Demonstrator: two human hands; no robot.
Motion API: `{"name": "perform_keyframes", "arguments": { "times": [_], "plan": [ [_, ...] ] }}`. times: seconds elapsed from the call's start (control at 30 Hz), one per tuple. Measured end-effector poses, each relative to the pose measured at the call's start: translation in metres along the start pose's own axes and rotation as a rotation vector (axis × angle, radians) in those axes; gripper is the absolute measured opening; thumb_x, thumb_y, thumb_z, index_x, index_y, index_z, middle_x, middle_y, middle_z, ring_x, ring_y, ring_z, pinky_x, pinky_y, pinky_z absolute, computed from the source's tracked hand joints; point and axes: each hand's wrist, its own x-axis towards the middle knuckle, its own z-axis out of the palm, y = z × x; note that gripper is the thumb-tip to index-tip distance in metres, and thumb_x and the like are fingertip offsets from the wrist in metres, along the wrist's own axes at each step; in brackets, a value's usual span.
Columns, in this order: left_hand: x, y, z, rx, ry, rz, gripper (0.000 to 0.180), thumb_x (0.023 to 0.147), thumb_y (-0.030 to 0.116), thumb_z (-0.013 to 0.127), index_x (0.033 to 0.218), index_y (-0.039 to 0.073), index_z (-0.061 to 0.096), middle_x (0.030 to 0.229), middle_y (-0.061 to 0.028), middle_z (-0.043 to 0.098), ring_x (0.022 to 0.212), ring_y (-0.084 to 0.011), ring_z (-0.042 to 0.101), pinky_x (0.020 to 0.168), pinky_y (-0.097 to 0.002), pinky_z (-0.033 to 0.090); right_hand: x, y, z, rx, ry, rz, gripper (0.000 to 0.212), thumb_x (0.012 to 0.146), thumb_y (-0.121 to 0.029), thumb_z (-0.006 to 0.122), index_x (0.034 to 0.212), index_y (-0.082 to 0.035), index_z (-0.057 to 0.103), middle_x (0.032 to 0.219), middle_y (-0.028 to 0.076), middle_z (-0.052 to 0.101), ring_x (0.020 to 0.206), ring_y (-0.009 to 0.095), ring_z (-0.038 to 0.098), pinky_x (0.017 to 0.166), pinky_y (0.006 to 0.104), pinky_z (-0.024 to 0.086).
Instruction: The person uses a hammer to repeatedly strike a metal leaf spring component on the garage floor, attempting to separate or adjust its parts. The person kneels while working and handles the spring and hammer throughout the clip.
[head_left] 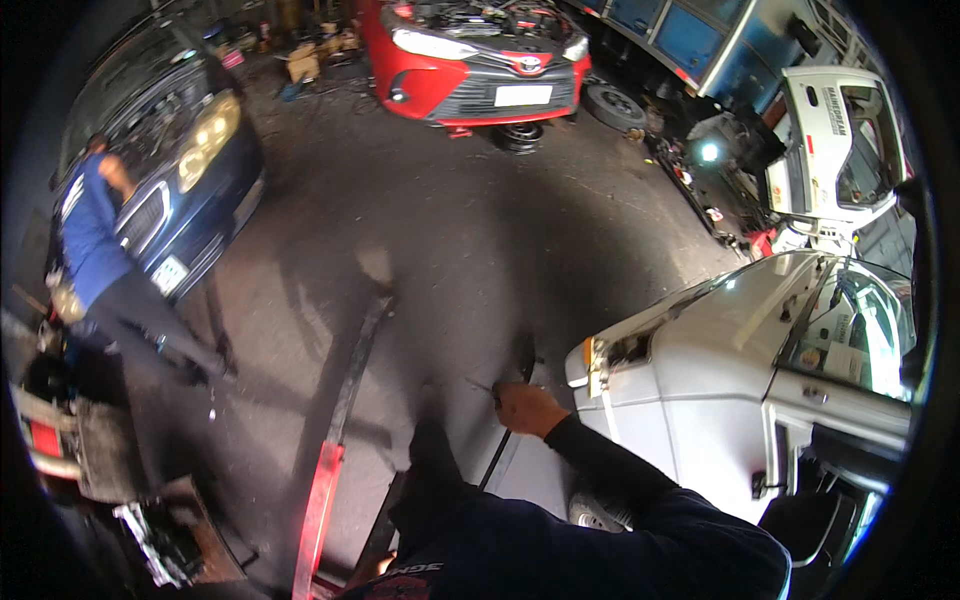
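Observation:
My right hand [530, 408] reaches forward from a dark sleeve, near the front corner of the white vehicle [700, 380]. Its fingers are closed around a thin dark tool [484, 386], whose narrow shaft points left; the exact kind is too small to make out. Only a small patch of skin, apparently my left hand [384, 566], shows at the lower edge beside my dark shirt, its fingers hidden. Left of my legs runs a long bar [325, 485], red at the near end and black toward the far end.
A red car [480, 80] with its hood up stands ahead, a loose tire [614, 107] beside it. At left, a person [105, 240] leans into a dark blue car [185, 190]. A white door [838, 150] stands at right. Metal parts [160, 540] lie at lower left.

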Motion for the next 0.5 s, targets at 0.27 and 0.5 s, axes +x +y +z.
{"name": "perform_keyframes", "arguments": {
  "times": [0.27, 0.5],
  "plan": [
    [0.063, 0.379, -0.365, 0.580, 0.553, 0.771, 0.026, 0.087, 0.008, 0.062, 0.110, 0.009, 0.074, 0.096, -0.0091, 0.074, 0.093, -0.0249, 0.068, 0.081, -0.0397, 0.053, 0.098, 0.125, -0.086, 0.269, 0.007, 0.246, 0.029, 0.094, -0.023, 0.057, 0.103, 0.003, 0.065, 0.099, 0.028, 0.070, 0.095, 0.047, 0.070, 0.083, 0.0552, 0.055],
    [0.064, 0.787, -0.467, 0.548, 0.845, 0.914, 0.013, 0.093, 0.012, 0.060, 0.101, 0.005, 0.068, 0.095, -0.0100, 0.070, 0.088, -0.0221, 0.066, 0.078, -0.0391, 0.052, 0.188, 0.290, -0.121, 0.441, 0.139, 0.609, 0.030, 0.090, -0.020, 0.058, 0.101, 0.004, 0.071, 0.108, 0.030, 0.071, 0.099, 0.048, 0.070, 0.083, 0.0541, 0.056]
  ]
}}
